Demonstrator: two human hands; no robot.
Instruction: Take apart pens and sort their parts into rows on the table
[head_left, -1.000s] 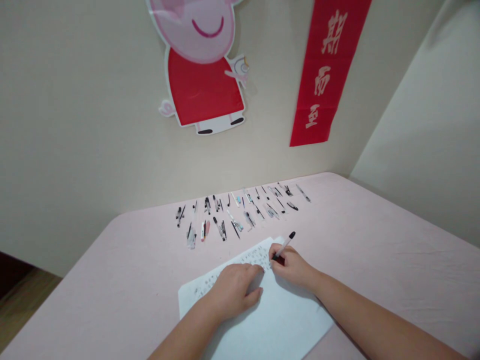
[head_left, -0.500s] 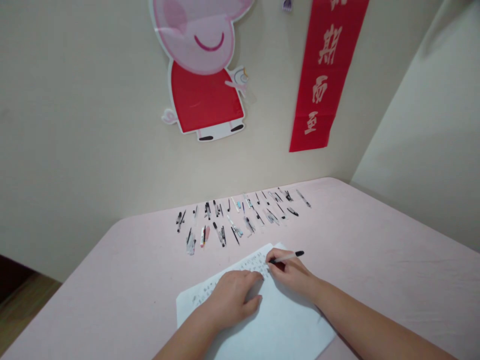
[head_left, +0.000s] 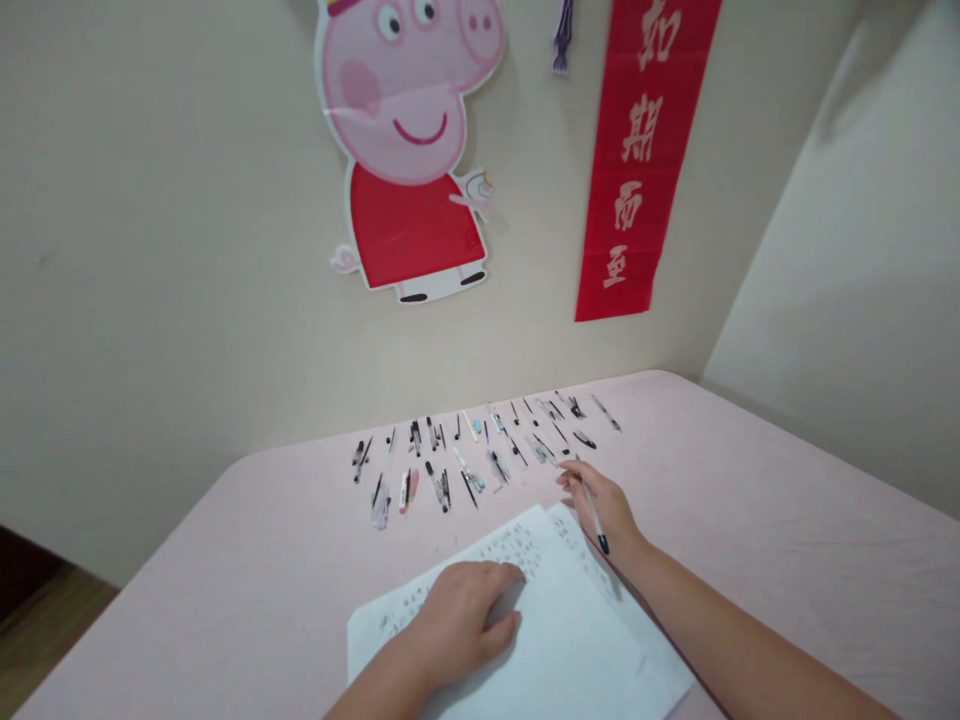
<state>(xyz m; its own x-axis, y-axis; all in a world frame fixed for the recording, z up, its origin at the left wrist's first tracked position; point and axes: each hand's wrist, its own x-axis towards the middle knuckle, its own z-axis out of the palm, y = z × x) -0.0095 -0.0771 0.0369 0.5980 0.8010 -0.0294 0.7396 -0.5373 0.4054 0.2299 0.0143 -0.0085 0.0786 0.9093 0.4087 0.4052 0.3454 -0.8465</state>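
My left hand (head_left: pixel 469 615) lies flat on the top sheet of white paper (head_left: pixel 555 640), fingers stretched out and thumb apart. Rows of small dark handwriting run along the upper part of this sheet, partly covered by that hand. Beneath it, a second written sheet (head_left: pixel 581 545) shows along the right side. My right hand (head_left: pixel 604 510) is closed round a pen (head_left: pixel 596 515) with a pale barrel and a black end, just beyond the papers' upper right corner. The pen lies back across the hand, its black end towards me. Its writing tip is hard to make out.
Several pens, refills and caps, some taken apart, lie in two rows on the pink tabletop (head_left: pixel 225 560); one clear pen (head_left: pixel 606 413) lies at the right end. Behind stands a wall with a cartoon pig cut-out (head_left: pixel 416 225) and a red banner (head_left: pixel 637 180).
My right hand has moved off the writing, forward and to the right, with the pen turned in it. More of the lower sheet shows. The camera view has tilted upward slightly.
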